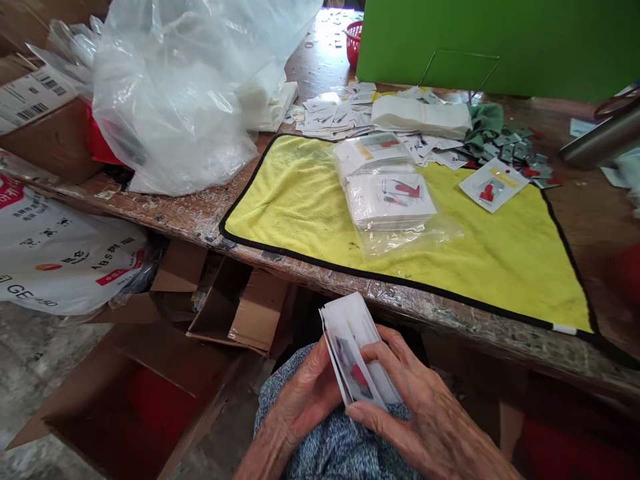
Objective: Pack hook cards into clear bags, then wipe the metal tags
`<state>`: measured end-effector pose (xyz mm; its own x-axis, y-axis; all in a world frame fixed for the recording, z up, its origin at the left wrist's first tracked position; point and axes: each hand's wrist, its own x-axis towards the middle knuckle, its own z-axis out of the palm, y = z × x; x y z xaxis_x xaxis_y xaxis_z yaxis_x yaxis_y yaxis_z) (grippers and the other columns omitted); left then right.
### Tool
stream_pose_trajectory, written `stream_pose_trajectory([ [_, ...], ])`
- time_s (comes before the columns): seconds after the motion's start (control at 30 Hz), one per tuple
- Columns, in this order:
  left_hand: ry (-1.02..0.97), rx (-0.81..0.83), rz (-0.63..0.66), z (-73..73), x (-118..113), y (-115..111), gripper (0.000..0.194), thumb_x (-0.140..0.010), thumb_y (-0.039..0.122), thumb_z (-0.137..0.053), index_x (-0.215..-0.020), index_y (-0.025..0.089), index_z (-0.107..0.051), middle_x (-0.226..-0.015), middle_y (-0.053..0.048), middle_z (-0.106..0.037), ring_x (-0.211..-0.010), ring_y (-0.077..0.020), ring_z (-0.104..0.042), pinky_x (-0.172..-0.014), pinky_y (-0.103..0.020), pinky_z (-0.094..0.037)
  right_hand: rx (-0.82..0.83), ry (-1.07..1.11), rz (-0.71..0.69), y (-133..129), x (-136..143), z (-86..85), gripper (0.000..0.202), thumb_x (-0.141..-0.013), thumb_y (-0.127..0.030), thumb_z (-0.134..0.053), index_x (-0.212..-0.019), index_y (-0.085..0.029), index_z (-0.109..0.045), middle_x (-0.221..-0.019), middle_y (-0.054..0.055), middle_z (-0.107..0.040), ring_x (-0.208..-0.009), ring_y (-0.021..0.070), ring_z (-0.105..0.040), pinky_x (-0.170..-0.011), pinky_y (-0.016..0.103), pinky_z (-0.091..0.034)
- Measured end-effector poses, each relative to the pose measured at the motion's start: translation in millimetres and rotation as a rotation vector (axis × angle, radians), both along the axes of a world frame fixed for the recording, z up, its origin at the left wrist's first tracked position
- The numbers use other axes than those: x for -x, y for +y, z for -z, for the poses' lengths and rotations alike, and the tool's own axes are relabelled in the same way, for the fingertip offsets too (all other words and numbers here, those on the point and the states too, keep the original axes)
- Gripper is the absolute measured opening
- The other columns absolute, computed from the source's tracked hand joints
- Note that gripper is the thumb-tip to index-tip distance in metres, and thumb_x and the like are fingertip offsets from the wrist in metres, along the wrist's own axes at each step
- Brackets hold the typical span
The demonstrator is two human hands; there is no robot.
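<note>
Over my lap, a stack of printed white cards (353, 320) is held between both hands. A red and dark picture shows on the bent front card. My left hand (310, 387) grips the stack from the left side, its lower fingers hidden behind it. My right hand (405, 393) wraps the right side, thumb at the bottom edge and fingers on the cards. Beyond them, on a yellow cloth (300, 207), lies a clear plastic bag (405, 240) with bundles of similar cards. To its right is a small white packet (494, 185) with a red piece.
A large translucent bag (175, 100) stands on the bench at left. Loose cards (330, 117), a banded white stack (420, 115) and small metal pieces (520, 150) lie behind the cloth, before a green panel (500, 40). Open cardboard boxes (260, 310) sit below the bench edge.
</note>
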<state>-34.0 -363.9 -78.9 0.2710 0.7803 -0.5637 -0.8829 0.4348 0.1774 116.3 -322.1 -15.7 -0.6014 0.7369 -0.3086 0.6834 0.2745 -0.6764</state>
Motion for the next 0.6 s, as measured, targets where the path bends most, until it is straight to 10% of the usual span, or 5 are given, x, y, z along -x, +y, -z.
stream_pose_trajectory([
  [0.6, 0.182, 0.123, -0.044, -23.1, -0.6, -0.5, 0.034, -0.082, 0.027, -0.065, -0.115, 0.019, -0.065, -0.113, -0.008, -0.071, -0.109, -0.0259, -0.063, -0.097, -0.038, -0.046, 0.246, 0.238, 0.338, -6.6, 3.6, 23.3, 0.060, -0.088, -0.032, -0.049, -0.144, -0.031, -0.026, -0.137, 0.010, -0.052, -0.114, 0.0272, -0.059, -0.092, 0.046, -0.051],
])
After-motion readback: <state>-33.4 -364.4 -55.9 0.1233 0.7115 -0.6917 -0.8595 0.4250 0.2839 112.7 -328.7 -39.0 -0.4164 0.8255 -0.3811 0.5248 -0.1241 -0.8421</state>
